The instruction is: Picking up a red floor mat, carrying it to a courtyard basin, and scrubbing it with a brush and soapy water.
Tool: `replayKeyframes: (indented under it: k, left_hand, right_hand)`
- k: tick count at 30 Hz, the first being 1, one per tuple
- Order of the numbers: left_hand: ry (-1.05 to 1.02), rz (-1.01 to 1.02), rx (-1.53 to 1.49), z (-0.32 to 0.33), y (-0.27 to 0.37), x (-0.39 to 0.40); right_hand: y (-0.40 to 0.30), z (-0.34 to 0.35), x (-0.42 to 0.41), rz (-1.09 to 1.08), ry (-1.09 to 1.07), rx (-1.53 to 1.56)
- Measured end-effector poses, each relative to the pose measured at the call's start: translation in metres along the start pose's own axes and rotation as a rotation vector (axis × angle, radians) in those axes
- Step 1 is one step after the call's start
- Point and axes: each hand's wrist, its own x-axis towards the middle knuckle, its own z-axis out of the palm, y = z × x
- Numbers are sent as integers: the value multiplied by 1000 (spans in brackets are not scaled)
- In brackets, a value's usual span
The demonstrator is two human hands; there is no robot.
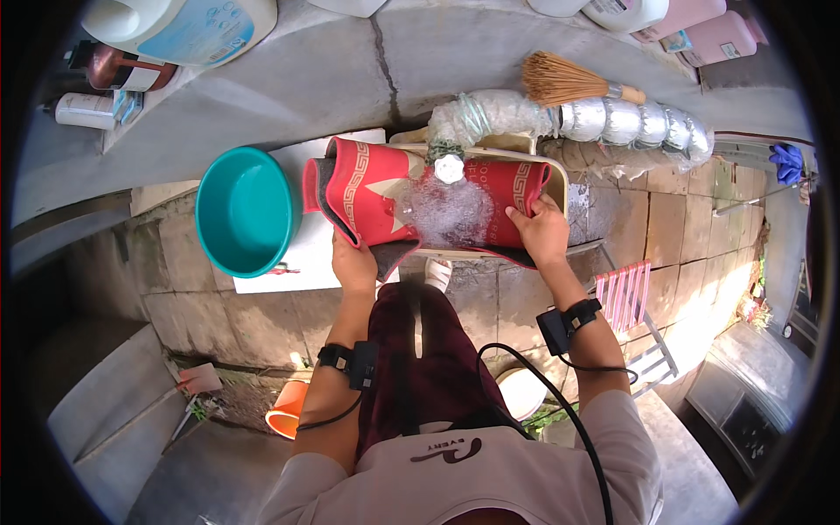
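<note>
A red floor mat (387, 180) with a grey backing, a pale star and a key-pattern border lies bent across a cream basin (559, 180). Water runs onto its middle from a tap (449, 168) on a wrapped pipe and splashes there. My left hand (355, 264) grips the mat's near left edge, where a fold of it curls up. At the right end, my right hand (542, 230) holds the rim of the mat between thumb and fingers. Both forearms wear black straps with small devices. The inside of the basin is mostly hidden under the mat.
A teal plastic basin (244, 210) stands on a white board (315, 272) at the left. A straw whisk brush (567, 82) rests on the wrapped pipe (623, 121). Bottles (197, 29) line the ledge. A folding chair with striped webbing (622, 295) is at the right.
</note>
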Motion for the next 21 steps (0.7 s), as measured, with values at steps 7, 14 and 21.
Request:
replayKeyframes:
  k: [7, 14, 21]
  left_hand:
    - [-136, 3, 229, -8, 7, 4]
    - [-167, 172, 526, -7, 11, 12]
    - [50, 126, 220, -15, 23, 10]
  right_hand:
    - [-6, -24, 5, 67, -6, 8]
    - [-6, -58, 6, 170, 13, 15]
    - [12, -80, 6, 192, 20, -94]
